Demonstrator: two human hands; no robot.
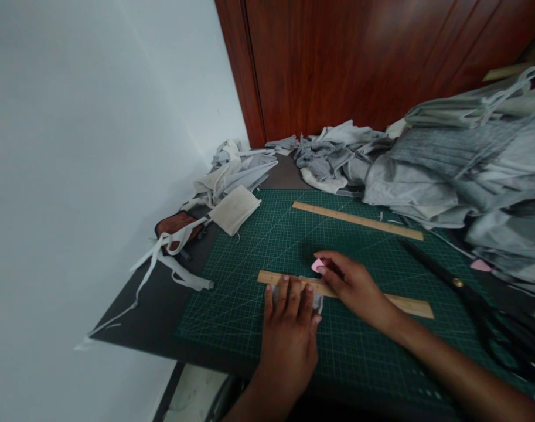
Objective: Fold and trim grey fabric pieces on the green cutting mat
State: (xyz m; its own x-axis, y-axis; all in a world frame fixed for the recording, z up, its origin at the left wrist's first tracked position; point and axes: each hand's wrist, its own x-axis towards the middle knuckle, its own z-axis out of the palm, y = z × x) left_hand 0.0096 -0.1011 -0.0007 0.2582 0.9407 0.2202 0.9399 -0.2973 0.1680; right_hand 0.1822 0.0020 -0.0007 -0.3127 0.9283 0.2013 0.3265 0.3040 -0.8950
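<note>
My left hand (pixel 289 328) lies flat with its fingers spread, pressing a wooden ruler (pixel 410 305) down over a small piece of grey fabric (pixel 317 303). The fabric is mostly hidden under my fingers and the ruler. A pink piece of tailor's chalk (pixel 317 265) is pinched between the thumb and fingers of my right hand (pixel 348 284), just above the ruler's far edge. Both hands are over the green cutting mat (pixel 232 316). A second wooden ruler (pixel 359 220) lies farther back on the mat.
Large black scissors (pixel 458 283) lie at the right, near another pink chalk piece (pixel 480 265). Grey fabric (pixel 460 152) is heaped at the back right. A folded cream cloth (pixel 235 210), fabric strips (pixel 150 258) and a brown item (pixel 177 225) lie left, beside the white wall.
</note>
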